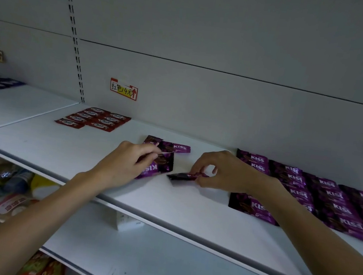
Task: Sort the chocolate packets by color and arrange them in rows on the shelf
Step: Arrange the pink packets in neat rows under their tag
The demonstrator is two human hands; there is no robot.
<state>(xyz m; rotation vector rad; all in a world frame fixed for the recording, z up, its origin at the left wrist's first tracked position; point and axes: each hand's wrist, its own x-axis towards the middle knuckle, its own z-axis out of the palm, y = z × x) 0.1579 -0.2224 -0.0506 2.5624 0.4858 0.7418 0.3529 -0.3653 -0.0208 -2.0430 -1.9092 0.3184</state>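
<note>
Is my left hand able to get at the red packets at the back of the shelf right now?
Probably yes: only bare shelf lies between the left hand and the red packets, though it holds a purple packet.

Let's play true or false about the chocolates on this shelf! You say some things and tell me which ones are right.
1. The left hand holds a purple packet. True.
2. The right hand is empty. False: it pinches a second packet.
3. The red packets lie right of both hands. False: they lie at the back left of the shelf.
4. The purple rows lie right of the right hand. True.
</note>
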